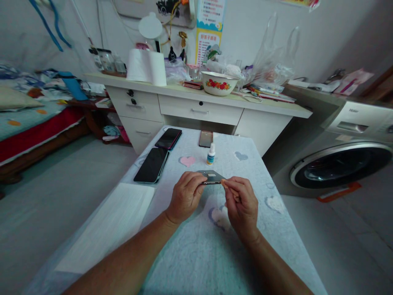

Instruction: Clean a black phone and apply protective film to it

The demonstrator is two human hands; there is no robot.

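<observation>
Thin grey rectangular phone [211, 179]: in my hands, over the pale-blue heart-patterned tablecloth [196, 258]. Left hand [186, 197]: fingers pinching its 9 o'clock end. Right hand [242, 203]: fingers pinching crumpled orange cloth [236, 197] at its 3 o'clock corner. Small white plastic bottle [210, 155]: 12 o'clock.

The held phone [211, 178] looks smooth and glossy — the tablecloth [190, 250] matt fabric, the small bottle [210, 155] smooth plastic

The cloth-covered desk [190, 258] carries 2 phones [151, 165] at left, 1 farther phone [206, 139], 1 upright bottle [211, 155] and 1 white sheet [107, 229].
</observation>
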